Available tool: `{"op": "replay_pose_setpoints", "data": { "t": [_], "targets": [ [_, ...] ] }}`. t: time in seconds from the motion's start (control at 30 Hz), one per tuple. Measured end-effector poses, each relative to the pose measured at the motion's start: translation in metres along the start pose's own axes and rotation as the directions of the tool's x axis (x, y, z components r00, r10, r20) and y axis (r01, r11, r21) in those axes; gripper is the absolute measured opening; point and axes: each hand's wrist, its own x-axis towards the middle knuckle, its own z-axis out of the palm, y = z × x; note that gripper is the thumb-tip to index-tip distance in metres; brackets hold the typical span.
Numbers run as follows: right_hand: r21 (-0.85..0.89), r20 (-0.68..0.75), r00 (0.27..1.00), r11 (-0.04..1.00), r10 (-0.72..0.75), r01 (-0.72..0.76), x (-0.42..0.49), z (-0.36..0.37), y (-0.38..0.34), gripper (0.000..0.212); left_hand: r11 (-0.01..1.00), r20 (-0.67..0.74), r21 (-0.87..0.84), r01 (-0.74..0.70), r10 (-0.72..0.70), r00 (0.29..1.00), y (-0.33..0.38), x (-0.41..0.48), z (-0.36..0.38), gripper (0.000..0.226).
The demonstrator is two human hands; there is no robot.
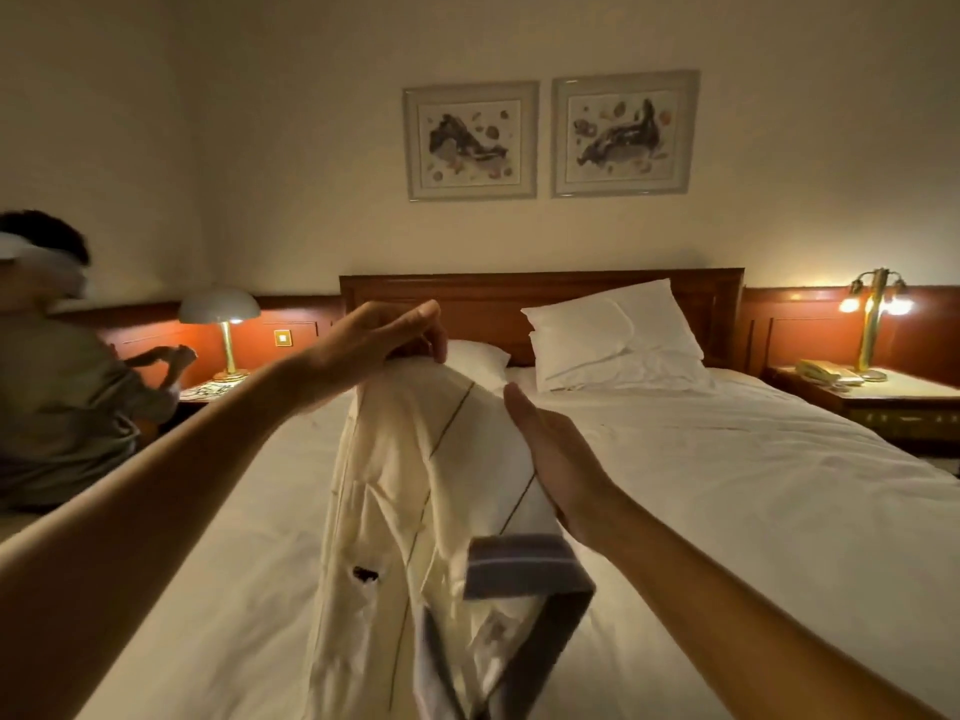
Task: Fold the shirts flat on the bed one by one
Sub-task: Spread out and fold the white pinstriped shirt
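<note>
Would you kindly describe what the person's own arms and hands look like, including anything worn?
Both arms are bare to the frame edge: no sleeve shows on the left forearm or right forearm. The left hand and right hand are ungloved, with no watch, bracelet or ring visible, though the dim light could hide small details.

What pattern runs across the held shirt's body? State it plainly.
The shirt is cream with a few thin dark lines; the head view shows it best.

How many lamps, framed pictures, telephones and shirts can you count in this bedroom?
Lamps: 2
Framed pictures: 2
Telephone: 1
Shirt: 1
Total: 6
</note>
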Motion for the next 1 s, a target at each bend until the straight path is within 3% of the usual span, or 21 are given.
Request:
{"op": "replay_pose_setpoints", "data": {
  "t": [0.17,0.27,0.33,0.4,0.53,0.63,0.77,0.9,1.0],
  "targets": [
    [-0.137,-0.002,0.998,0.989,-0.061,0.061,-0.053,-0.012,-0.013,0.06,0.947,0.18,0.291,0.137,-0.195,0.964,-0.002,-0.063,0.004,0.039],
    [-0.387,0.101,0.991,0.914,-0.092,0.124,-0.069,-0.04,-0.045,0.032,0.883,0.289,0.42,0.209,-0.349,0.891,0.006,-0.079,0.002,0.045],
    [-0.594,0.137,0.983,0.784,-0.125,0.183,-0.076,-0.061,-0.06,0.029,0.887,0.28,0.428,0.175,-0.314,0.907,0.012,-0.08,0.002,0.038],
    [-0.712,0.115,0.982,0.677,-0.148,0.185,-0.086,-0.078,-0.075,0.044,0.886,0.211,0.456,0.089,-0.204,0.956,0.015,-0.078,0.003,0.026],
    [-0.789,0.042,0.993,0.607,-0.11,0.1,-0.109,-0.113,-0.094,0.049,0.904,0.144,0.427,-0.012,-0.055,0.988,0.028,-0.071,0.009,0.021],
    [-0.715,0.05,0.997,0.7,0.058,-0.005,-0.131,-0.12,-0.089,0.062,0.94,0.172,0.34,-0.032,-0.029,0.985,0.043,-0.07,0.03,0.031],
    [-0.283,0.14,0.978,0.953,0.156,-0.111,-0.147,-0.078,-0.058,0.064,0.92,0.269,0.368,-0.135,0.034,0.963,0.067,-0.065,0.067,0.032],
    [-0.032,0.228,0.955,0.982,0.19,-0.188,-0.156,-0.038,-0.036,0.067,0.933,0.314,0.337,-0.125,0.014,0.949,0.084,-0.066,0.073,0.034],
    [-0.106,0.161,0.982,0.991,0.094,-0.077,-0.154,-0.037,-0.044,0.045,0.95,0.375,0.307,-0.055,-0.068,0.925,0.087,-0.079,0.054,0.022]
  ]
}}
